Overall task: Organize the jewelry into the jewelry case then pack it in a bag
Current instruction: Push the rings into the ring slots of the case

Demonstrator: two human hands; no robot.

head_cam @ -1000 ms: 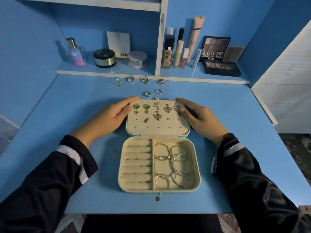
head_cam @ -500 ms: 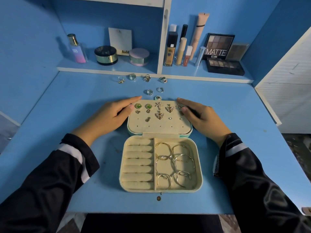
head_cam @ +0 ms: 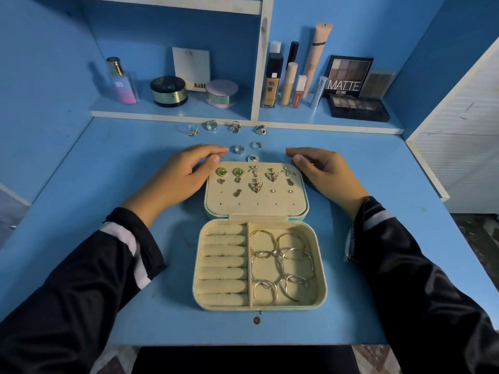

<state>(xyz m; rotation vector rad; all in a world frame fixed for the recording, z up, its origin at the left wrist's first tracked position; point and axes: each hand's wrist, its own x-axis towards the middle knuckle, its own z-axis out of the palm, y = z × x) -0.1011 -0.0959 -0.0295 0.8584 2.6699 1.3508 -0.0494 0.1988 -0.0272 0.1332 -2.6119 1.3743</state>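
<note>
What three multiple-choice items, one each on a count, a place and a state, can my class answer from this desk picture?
1. How many green square-stone earrings sit on the cream lid panel of the mint-green jewelry case? A one; B two; C four.
2. Where do the thin gold and silver bangles lie? A the lid panel; B the case's left compartment; C its right compartment.
3. The case is: A open, lid lying flat; B zipped shut; C half shut.
Answers: 1 B, a pair sits at the panel's far left corner. 2 C, they are heaped in the right half, while the cream ring rolls on the left are bare. 3 A, both cream insides face up.
</note>
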